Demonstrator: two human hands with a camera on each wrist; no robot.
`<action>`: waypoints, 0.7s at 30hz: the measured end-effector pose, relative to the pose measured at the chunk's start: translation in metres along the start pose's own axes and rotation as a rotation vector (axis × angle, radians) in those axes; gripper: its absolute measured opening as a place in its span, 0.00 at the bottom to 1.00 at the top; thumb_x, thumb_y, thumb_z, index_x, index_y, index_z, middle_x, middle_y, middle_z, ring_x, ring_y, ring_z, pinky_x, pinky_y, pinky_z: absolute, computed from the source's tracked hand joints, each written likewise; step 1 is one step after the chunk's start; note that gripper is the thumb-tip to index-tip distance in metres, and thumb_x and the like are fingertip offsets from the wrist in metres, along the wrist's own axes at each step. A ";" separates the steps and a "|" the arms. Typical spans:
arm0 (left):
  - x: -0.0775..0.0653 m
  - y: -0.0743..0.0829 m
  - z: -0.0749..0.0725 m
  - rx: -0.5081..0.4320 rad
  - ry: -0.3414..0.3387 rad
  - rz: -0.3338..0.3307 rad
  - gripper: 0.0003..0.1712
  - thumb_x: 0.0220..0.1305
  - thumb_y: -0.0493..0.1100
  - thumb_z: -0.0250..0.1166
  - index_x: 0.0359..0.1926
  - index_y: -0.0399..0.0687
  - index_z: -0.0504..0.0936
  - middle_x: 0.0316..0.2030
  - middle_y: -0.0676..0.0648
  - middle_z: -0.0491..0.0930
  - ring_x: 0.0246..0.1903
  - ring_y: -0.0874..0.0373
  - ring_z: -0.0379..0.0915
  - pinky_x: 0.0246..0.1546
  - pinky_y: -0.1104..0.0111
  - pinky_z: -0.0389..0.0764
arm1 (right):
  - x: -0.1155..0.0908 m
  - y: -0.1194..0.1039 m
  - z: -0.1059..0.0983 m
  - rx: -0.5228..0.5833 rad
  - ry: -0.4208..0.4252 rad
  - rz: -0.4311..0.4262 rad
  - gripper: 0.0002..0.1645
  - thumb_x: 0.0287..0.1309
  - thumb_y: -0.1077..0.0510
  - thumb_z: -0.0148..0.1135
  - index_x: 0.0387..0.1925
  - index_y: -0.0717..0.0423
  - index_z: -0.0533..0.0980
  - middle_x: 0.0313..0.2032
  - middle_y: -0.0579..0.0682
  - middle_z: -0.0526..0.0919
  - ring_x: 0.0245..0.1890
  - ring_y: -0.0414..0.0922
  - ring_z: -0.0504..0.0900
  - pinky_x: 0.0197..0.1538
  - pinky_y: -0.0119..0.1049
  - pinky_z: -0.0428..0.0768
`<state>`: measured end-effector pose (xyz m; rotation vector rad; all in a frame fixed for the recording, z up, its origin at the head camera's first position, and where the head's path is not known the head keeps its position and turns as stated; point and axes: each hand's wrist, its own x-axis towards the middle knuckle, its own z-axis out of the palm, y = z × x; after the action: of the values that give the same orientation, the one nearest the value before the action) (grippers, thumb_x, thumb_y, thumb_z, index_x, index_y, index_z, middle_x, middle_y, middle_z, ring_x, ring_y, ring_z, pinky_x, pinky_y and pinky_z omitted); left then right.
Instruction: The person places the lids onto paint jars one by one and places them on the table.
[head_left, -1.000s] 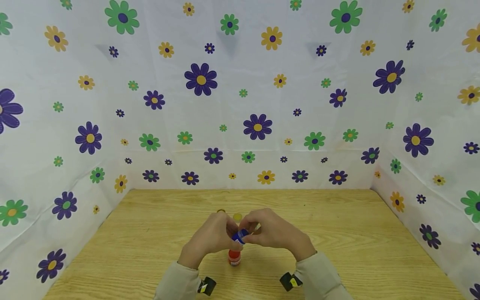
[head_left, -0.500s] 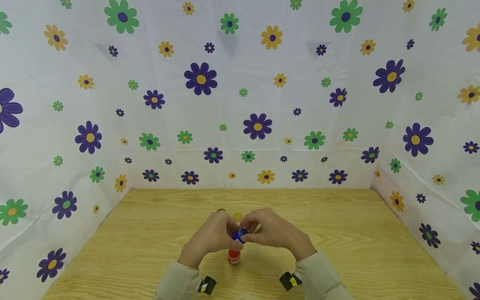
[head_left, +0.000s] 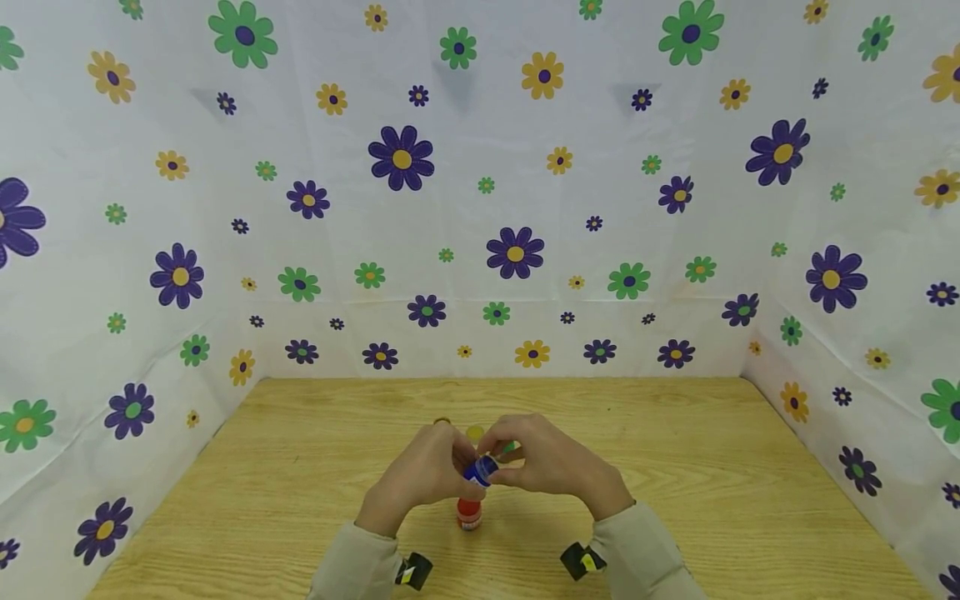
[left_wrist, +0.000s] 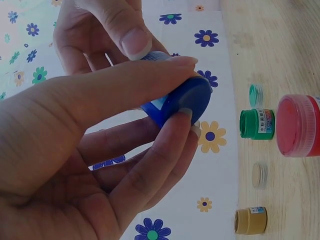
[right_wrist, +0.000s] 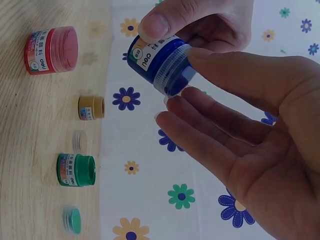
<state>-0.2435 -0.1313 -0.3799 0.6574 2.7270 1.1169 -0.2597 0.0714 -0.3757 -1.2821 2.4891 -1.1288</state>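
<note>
Left hand clamped, thumb and fingertips, on the body of a blue jar; right hand pinching its translucent, ribbed cap. The jar, capped and tilted with a printed label, is held between the hands above the wooden table, where a capped red jar and uncapped green and tan jars stand.

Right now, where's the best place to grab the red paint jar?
Probably the red jar's round body, below its ridged lid, coming low from the near side in the head view. It stands upright, that side looks open, and the blue jar is held above.
</note>
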 end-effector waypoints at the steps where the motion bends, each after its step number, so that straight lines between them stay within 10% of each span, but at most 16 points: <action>1: 0.000 0.000 0.000 0.001 0.000 0.001 0.14 0.41 0.40 0.78 0.32 0.44 0.87 0.26 0.52 0.85 0.25 0.64 0.80 0.28 0.71 0.81 | 0.000 0.000 0.000 -0.002 -0.001 -0.006 0.14 0.53 0.63 0.67 0.44 0.52 0.80 0.43 0.47 0.81 0.46 0.42 0.82 0.47 0.22 0.78; 21: -0.001 0.001 -0.001 0.000 0.008 0.007 0.13 0.40 0.40 0.78 0.32 0.45 0.87 0.26 0.51 0.85 0.25 0.64 0.80 0.28 0.72 0.81 | 0.002 -0.001 0.001 0.000 0.003 -0.025 0.10 0.56 0.62 0.66 0.41 0.53 0.81 0.40 0.48 0.83 0.41 0.39 0.82 0.42 0.23 0.80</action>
<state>-0.2426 -0.1311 -0.3786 0.6638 2.7329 1.1237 -0.2592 0.0691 -0.3754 -1.3167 2.4824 -1.1373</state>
